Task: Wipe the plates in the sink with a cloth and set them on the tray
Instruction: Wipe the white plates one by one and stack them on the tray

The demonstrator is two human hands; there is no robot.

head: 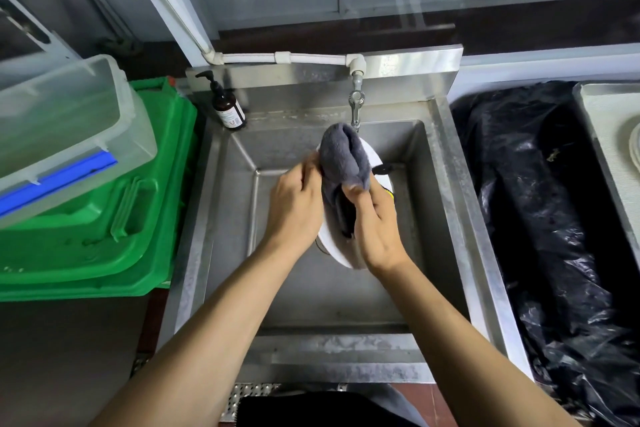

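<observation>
Step in hand: wiping. You hold one white plate (337,250) on edge above the middle of the steel sink (429,184), just below the tap (356,104). Your left hand (294,208) grips the plate's left rim, fingers curled round behind it. Your right hand (375,225) pinches the grey cloth (341,163) against the plate, thumb on top of the fold; that grip is clenched on the cloth, not released.

Condition of the plate: white, plain where it shows, with a dark mark and a touch of yellow at its right edge. I cannot tell whether that is a printed pattern or soil. The cloth covers most of the upper face, so the state of that surface cannot be judged. No other plates can be made out in the basin.

Next move, in my judgement: finish the face and rim, then carry the plate far right, over the black plastic sheeting (540,218), to the tray (606,135), where a plate edge (635,149) already shows. Keep the left-hand grip firm; a wet rim may slip.
</observation>
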